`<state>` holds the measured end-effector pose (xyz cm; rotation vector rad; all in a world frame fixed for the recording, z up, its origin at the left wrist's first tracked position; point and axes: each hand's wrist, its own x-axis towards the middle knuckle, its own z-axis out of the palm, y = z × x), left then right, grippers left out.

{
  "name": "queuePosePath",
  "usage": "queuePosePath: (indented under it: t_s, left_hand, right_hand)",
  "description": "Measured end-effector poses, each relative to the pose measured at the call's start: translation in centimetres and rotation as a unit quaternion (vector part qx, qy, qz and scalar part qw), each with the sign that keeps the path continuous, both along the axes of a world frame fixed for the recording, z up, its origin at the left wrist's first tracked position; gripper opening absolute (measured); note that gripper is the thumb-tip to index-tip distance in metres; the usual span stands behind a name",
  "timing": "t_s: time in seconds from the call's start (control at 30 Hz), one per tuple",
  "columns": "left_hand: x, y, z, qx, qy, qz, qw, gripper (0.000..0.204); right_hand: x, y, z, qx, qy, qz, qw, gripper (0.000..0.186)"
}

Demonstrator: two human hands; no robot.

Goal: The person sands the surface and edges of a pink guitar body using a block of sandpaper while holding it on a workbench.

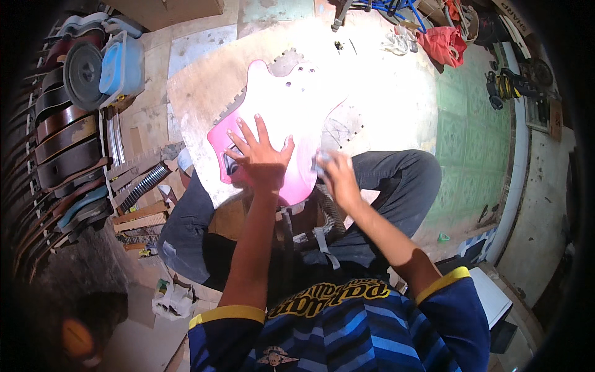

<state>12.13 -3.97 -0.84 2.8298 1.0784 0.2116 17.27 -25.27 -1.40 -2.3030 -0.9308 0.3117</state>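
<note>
A glossy pink electric guitar body (302,177) lies in front of my crossed legs, its upper part washed out by strong light. Several small dark holes show at its far end, and a dark cavity sits near its left edge. My left hand (263,158) rests flat on the body with the fingers spread. At the body's right edge, my right hand (339,177) is closed on a small grey piece (319,162), pressed against the rim. Blur and the fingers partly hide that piece, so its kind is unclear.
Under the body lies a pale board (192,93) with dark toothed mat pieces. Several guitar bodies (68,152) stand racked at the left, beside a clear bin (133,68). A black coiled hose (144,186) lies nearer. A red bag (443,46) sits far right.
</note>
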Motion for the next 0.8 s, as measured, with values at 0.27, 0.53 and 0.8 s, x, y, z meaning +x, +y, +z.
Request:
queuePosePath:
  t_s: [0.27,0.53,0.8]
  left_hand:
    - [-0.2,-0.2,-0.4,-0.009,0.011,0.005,1.000,0.095]
    - [0.2,0.0,-0.4,-0.023,0.025,0.010,0.999,0.098]
    - [0.1,0.0,-0.3,-0.016,0.032,0.004,0.999,0.097]
  right_hand:
    - [4.5,3.1,0.5,0.028,-0.014,-0.063,0.998,0.045]
    - [5.5,2.9,0.7,0.004,-0.017,-0.034,0.999,0.043]
    - [4.9,1.9,0.0,0.002,-0.019,-0.009,1.000,0.044]
